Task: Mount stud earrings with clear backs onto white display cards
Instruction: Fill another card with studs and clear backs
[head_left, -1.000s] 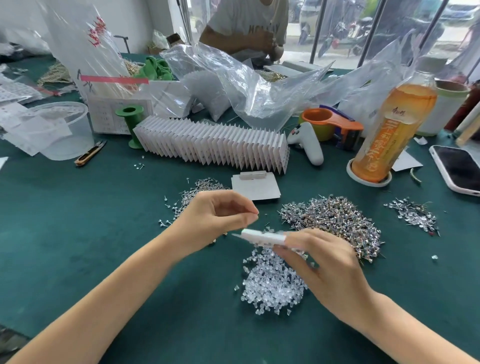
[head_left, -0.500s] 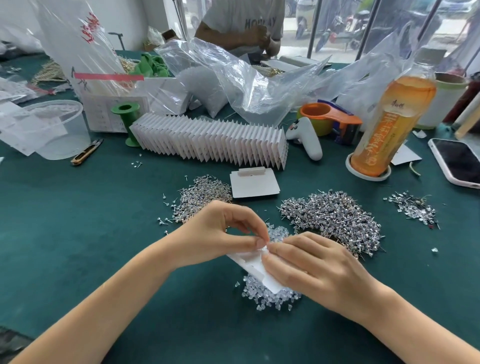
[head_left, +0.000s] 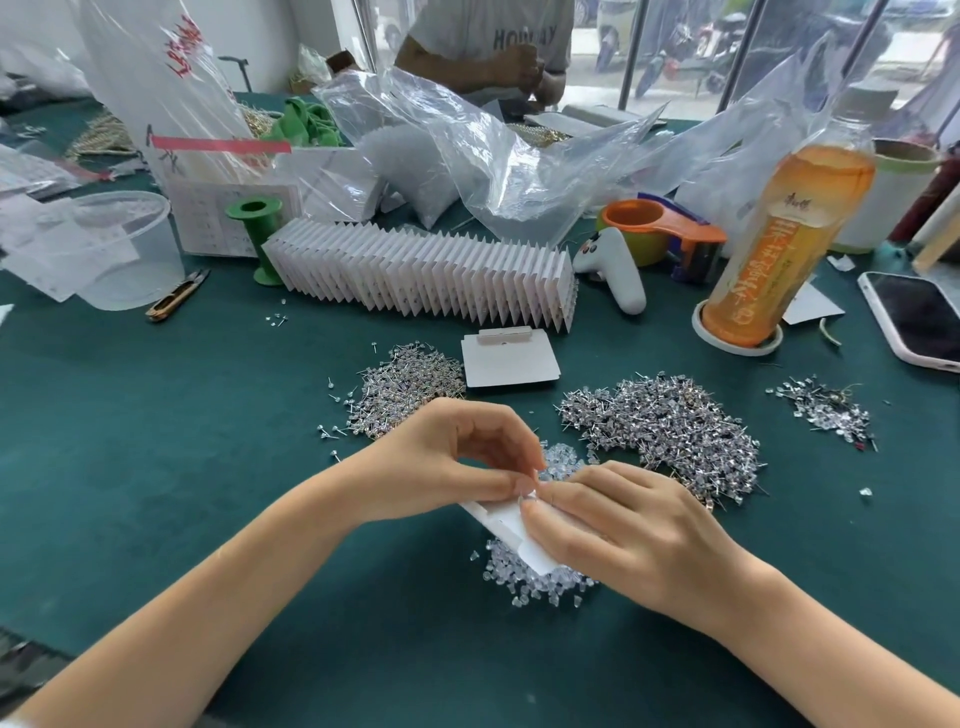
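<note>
My right hand holds a white display card tilted above the pile of clear backs. My left hand pinches something tiny at the card's upper edge, thumb and fingertips meeting my right fingertips; what it pinches is too small to tell. A large heap of silver stud earrings lies to the right and a smaller heap to the left. One blank card lies flat behind my hands. A long row of white cards stands on edge further back.
An orange drink bottle stands at the right, with a phone beyond it. An orange tape dispenser, white controller, green spool, clear tub, snips and plastic bags crowd the back. Another person sits opposite.
The card has come down from level to tilted over the clear backs. My left hand has closed in onto its upper edge, against my right fingertips.
</note>
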